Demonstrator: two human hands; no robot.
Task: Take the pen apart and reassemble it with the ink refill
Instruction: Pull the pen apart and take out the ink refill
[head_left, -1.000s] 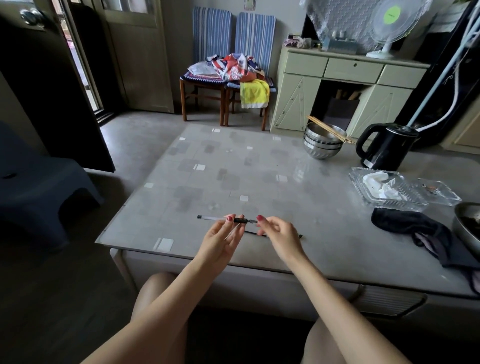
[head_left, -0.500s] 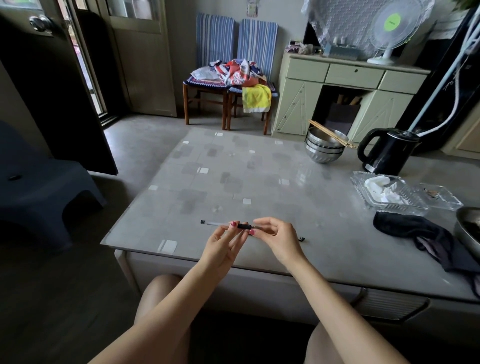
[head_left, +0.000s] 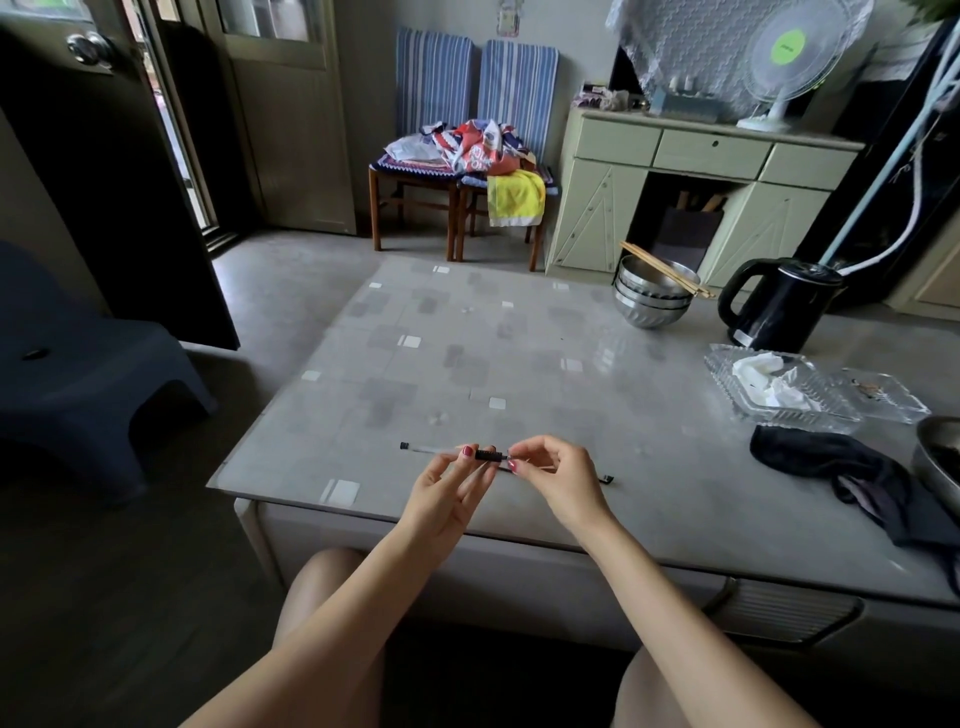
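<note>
A clear pen barrel (head_left: 431, 449) with a black end cap and a black grip section (head_left: 490, 455) is held level above the table's near edge. My left hand (head_left: 447, 493) pinches the barrel just left of the grip. My right hand (head_left: 558, 475) pinches the pen's tip end at the right of the grip. A thin dark ink refill (head_left: 605, 478) lies on the table behind my right hand, mostly hidden by it.
On the grey glass-topped table (head_left: 467, 364) stand stacked steel bowls with chopsticks (head_left: 654, 296), a black kettle (head_left: 779, 306), clear plastic trays with tissue (head_left: 779, 389), a dark cloth (head_left: 841, 467) and a metal bowl (head_left: 940, 457) at the right edge.
My right hand has moved left to close on the pen's tip end, where a second ago it was just apart from it. My left hand keeps its hold on the barrel.
</note>
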